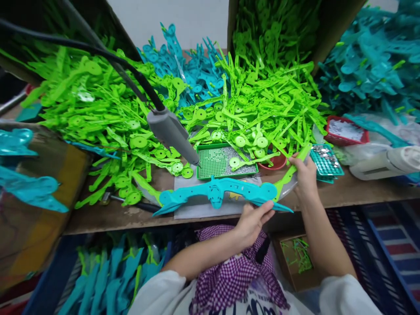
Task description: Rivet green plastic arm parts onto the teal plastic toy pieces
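A wide turquoise plastic part (pixel 187 192) lies across the front of the bench, with a green plastic arm (pixel 292 175) joined at its right end and another green arm (pixel 147 186) at its left. My left hand (pixel 252 223) pinches the turquoise part near its right tip. Closed around the outer end of the right green arm is my right hand (pixel 305 173). A grey electric screwdriver (pixel 172 135) hangs tip-down just behind the turquoise part. Behind that sits a green tray (pixel 210 164) of small metal screws, partly covered by a loose green arm.
Heaps of green arms (pixel 108 100) and turquoise parts (pixel 200 74) fill the back. At right are a red container (pixel 348 130), a teal tray of metal pieces (pixel 324 159) and a white bottle (pixel 387 162). A blue crate (pixel 42 275) of joined parts stands below left.
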{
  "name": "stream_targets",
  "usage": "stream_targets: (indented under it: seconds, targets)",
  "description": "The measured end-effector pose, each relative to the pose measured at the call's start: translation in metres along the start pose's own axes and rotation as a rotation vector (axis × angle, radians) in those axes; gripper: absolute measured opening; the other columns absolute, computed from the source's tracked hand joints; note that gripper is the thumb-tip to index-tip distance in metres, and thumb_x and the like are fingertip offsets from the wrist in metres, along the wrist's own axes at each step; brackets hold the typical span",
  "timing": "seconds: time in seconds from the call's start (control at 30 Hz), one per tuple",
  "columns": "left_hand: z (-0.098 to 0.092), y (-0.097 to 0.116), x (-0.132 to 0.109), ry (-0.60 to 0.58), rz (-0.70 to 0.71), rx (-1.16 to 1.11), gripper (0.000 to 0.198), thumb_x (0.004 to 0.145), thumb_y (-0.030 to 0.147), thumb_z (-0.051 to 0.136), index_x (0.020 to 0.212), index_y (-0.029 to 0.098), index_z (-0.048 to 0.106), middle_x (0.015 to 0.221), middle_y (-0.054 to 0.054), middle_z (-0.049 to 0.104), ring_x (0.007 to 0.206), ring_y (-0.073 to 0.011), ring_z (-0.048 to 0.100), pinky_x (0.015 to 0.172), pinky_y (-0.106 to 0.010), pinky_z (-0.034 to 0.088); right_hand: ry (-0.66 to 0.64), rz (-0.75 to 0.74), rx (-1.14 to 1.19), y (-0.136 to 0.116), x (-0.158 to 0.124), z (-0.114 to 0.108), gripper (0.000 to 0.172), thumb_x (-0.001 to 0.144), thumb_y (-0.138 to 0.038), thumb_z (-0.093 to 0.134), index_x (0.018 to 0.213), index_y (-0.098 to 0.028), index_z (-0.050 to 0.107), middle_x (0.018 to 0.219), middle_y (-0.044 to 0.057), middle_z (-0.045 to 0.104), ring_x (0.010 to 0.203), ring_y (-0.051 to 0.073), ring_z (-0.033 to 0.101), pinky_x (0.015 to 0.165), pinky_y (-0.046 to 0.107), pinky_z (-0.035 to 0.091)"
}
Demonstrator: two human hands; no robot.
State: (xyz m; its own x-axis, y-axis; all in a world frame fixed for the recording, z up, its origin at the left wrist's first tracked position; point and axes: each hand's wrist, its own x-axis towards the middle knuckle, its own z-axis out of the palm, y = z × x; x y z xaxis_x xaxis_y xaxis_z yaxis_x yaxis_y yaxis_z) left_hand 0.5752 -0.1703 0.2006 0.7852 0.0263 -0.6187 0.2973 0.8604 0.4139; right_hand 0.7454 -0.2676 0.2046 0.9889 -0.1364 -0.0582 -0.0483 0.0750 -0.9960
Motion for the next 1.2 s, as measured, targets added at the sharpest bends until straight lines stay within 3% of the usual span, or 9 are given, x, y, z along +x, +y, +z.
stream_targets:
  seconds: [0.4, 0.53, 0.67, 0.77, 0.83, 0.93, 1.0, 1.13, 1.2]
  targets:
    - [0.009, -0.018, 0.014, 0.075, 0.024, -0.026, 0.037, 0.056, 0.031, 0.087, 0.085, 0.016, 0.070, 0.098, -0.006, 0.070, 0.089, -0.0170, 0.066, 0.080, -0.029, 0.056, 0.138, 0.007, 0.022, 0.014, -0.011, -0.015, 0.027, 0.064, -0.030, 0.069, 0.082, -0.019, 0.054, 0.071, -0.007, 0.049, 0.063, 0.008, 0.044, 0.061, 0.022, 0.036]
    - [-0.022, -0.010, 0.011, -0.127, -0.090, 0.146, 0.039, 0.061, 0.033, 0.085, 0.092, 0.017, 0.069, 0.103, -0.007, 0.069, 0.088, -0.0160, 0.067, 0.086, -0.032, 0.054, 0.179, 0.082, -0.099, 0.047, -0.028, -0.039, 0.037, 0.067, -0.045, 0.068, 0.091, -0.022, 0.051, 0.072, -0.007, 0.046, 0.064, 0.010, 0.044, 0.059, 0.021, 0.037]
    - [-0.074, 0.034, -0.026, -0.444, -0.323, 0.708, 0.043, 0.070, 0.043, 0.076, 0.104, 0.017, 0.070, 0.095, -0.010, 0.071, 0.073, -0.0182, 0.069, 0.072, -0.033, 0.055, 0.173, 0.251, -0.265, 0.084, -0.044, -0.061, 0.042, 0.072, -0.057, 0.060, 0.095, -0.024, 0.051, 0.069, -0.007, 0.044, 0.061, 0.011, 0.044, 0.056, 0.023, 0.039]
    - [-0.109, 0.082, -0.054, -0.429, 0.230, 1.258, 0.029, 0.086, 0.038, 0.060, 0.108, 0.022, 0.070, 0.103, -0.011, 0.070, 0.096, -0.0230, 0.066, 0.089, -0.038, 0.050, 0.021, 0.244, -0.480, 0.089, -0.045, -0.070, 0.055, 0.067, -0.058, 0.066, 0.105, -0.020, 0.057, 0.075, -0.002, 0.051, 0.069, 0.018, 0.053, 0.064, 0.031, 0.046]
    - [-0.129, 0.114, -0.060, -0.221, 0.629, 1.547, 0.028, 0.090, 0.033, 0.055, 0.113, 0.024, 0.068, 0.113, -0.012, 0.066, 0.110, -0.0259, 0.059, 0.100, -0.044, 0.043, 0.015, 0.029, -0.653, 0.076, -0.048, -0.068, 0.066, 0.065, -0.055, 0.069, 0.117, -0.015, 0.057, 0.097, 0.009, 0.057, 0.094, 0.028, 0.056, 0.084, 0.043, 0.046]
    - [-0.157, 0.147, -0.050, 0.025, 0.836, 1.831, 0.035, 0.088, 0.035, 0.059, 0.121, 0.026, 0.062, 0.121, -0.013, 0.061, 0.115, -0.0297, 0.054, 0.099, -0.049, 0.041, 0.126, -0.326, -0.779, 0.040, -0.066, -0.044, 0.067, 0.075, -0.050, 0.064, 0.129, -0.013, 0.052, 0.128, 0.019, 0.047, 0.125, 0.035, 0.041, 0.106, 0.051, 0.031]
    - [-0.171, 0.155, -0.038, 0.066, 0.828, 1.949, 0.040, 0.087, 0.038, 0.060, 0.125, 0.026, 0.059, 0.121, -0.012, 0.060, 0.112, -0.0296, 0.054, 0.096, -0.047, 0.043, 0.100, -0.379, -0.653, 0.015, -0.085, -0.010, 0.053, 0.083, -0.046, 0.058, 0.128, -0.018, 0.054, 0.125, 0.016, 0.052, 0.121, 0.030, 0.047, 0.103, 0.048, 0.036]
    - [-0.183, 0.154, -0.023, 0.078, 0.804, 2.077, 0.038, 0.090, 0.039, 0.055, 0.126, 0.025, 0.058, 0.114, -0.011, 0.062, 0.105, -0.0269, 0.056, 0.092, -0.042, 0.041, -0.428, -0.331, -0.313, -0.018, -0.108, 0.098, 0.046, 0.083, -0.044, 0.061, 0.125, -0.026, 0.055, 0.126, 0.009, 0.057, 0.115, 0.024, 0.053, 0.103, 0.046, 0.040]
    - [-0.184, 0.154, -0.020, 0.048, 0.805, 2.069, 0.039, 0.089, 0.040, 0.056, 0.126, 0.026, 0.058, 0.111, -0.010, 0.063, 0.103, -0.0258, 0.057, 0.090, -0.040, 0.041, -0.542, -0.323, -0.136, -0.026, -0.108, 0.160, 0.053, 0.082, -0.048, 0.061, 0.130, -0.026, 0.051, 0.131, 0.009, 0.054, 0.120, 0.025, 0.051, 0.104, 0.048, 0.039]
